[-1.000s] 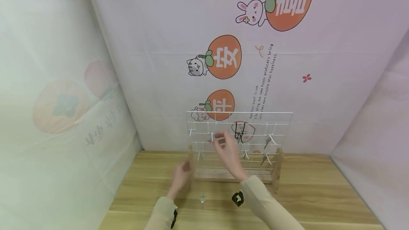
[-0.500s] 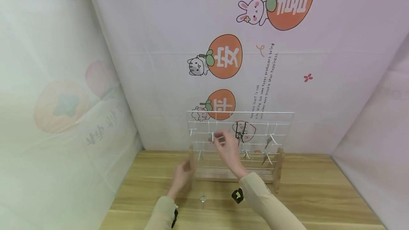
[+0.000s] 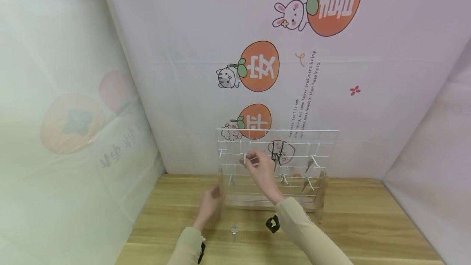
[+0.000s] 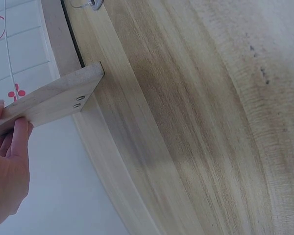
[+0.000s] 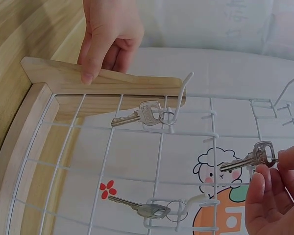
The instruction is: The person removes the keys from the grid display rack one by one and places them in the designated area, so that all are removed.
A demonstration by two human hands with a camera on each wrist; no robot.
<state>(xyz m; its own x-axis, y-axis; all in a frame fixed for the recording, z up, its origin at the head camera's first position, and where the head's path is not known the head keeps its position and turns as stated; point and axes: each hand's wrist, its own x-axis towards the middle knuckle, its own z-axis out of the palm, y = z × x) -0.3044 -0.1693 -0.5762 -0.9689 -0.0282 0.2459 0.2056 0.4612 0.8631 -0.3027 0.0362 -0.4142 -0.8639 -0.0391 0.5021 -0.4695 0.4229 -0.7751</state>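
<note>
A wire grid rack point(image 3: 254, 130) stands on the table in wooden side supports. My right hand point(image 3: 263, 173) is raised in front of its upper left part and pinches a silver key point(image 5: 257, 155) at its head end, by the ring. A white hook tip shows beside these fingers in the head view; whether the ring is on it, I cannot tell. Down at the left, my left hand point(image 3: 209, 203) grips the wooden side support point(image 4: 54, 98) between thumb and fingers. Two more keys hang nearby on white hooks: one key point(image 5: 149, 113) near the support, another key point(image 5: 152, 209) further right.
Further keys hang at the rack's right side, such as one key point(image 3: 310, 162). A black hook point(image 3: 276, 156) is mounted mid-rack. Another key point(image 3: 234, 231) lies on the wooden table point(image 3: 368, 216) in front. Printed cloth walls point(image 3: 191, 93) close the back and sides.
The key in my right hand has shifted slightly at the hook; the hand itself has hardly moved. My left hand keeps its grip on the side support.
</note>
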